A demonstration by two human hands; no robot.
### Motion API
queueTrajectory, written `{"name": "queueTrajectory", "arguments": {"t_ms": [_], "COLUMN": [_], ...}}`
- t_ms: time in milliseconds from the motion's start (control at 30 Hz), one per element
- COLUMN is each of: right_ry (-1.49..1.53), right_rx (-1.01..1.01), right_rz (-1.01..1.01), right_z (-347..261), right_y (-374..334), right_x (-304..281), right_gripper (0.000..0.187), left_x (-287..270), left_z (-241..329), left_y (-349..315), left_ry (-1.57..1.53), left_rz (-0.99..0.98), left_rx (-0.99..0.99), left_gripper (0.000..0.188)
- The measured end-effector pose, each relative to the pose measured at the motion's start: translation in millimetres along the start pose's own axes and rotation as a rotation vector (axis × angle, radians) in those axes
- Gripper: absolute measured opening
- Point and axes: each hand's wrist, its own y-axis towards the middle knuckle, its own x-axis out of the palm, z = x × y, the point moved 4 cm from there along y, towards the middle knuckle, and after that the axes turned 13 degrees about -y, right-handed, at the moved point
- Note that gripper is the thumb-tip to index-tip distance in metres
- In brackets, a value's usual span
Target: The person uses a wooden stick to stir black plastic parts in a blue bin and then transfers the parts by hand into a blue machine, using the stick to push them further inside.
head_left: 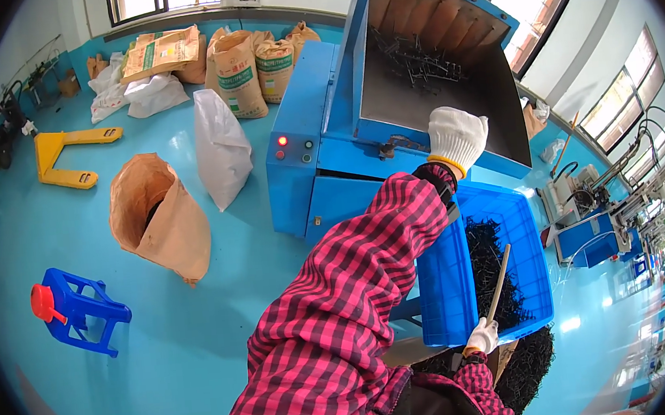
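My left hand (pixel 457 138), in a white knit glove with a yellow cuff, is up at the front rim of a blue machine's open hopper (pixel 450 110). Its fingers look curled in; whatever they may hold is hidden. Inside the hopper lies a small pile of thin black sprue-like pieces (pixel 420 61). Lower down, my right hand (pixel 482 337), gloved too, is closed around a light wooden stick (pixel 500 284). The stick slants over a blue plastic crate (pixel 539 268) that holds many black branching pieces (pixel 488 253).
More black pieces (pixel 530 368) are heaped below the crate. Leftward stand an open brown paper sack (pixel 172 229), a white sack (pixel 222 150), a blue stool (pixel 92 311) and a yellow pallet jack (pixel 67 159). A red light (pixel 282 141) glows on the machine's panel.
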Motion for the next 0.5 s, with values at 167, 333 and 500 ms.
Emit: {"name": "queueTrajectory", "arguments": {"t_ms": [167,333,500], "right_ry": [-0.004,-0.004,0.015], "right_rx": [0.015,-0.007,-0.008], "right_rz": [-0.014,-0.007,0.004], "right_z": [3.2,1.9,2.0], "right_y": [3.3,1.7,1.5], "right_x": [4.4,3.0,0.7], "right_gripper": [0.041,0.041,0.040], "left_x": [-2.1,0.6,4.5], "left_z": [2.8,0.6,0.4], "left_y": [-0.1,-0.8,-0.8], "left_ry": [0.000,-0.003,-0.040], "left_rz": [-0.001,0.031,0.019], "left_rx": [-0.006,0.023,0.001], "left_gripper": [0.050,0.048,0.046]}}
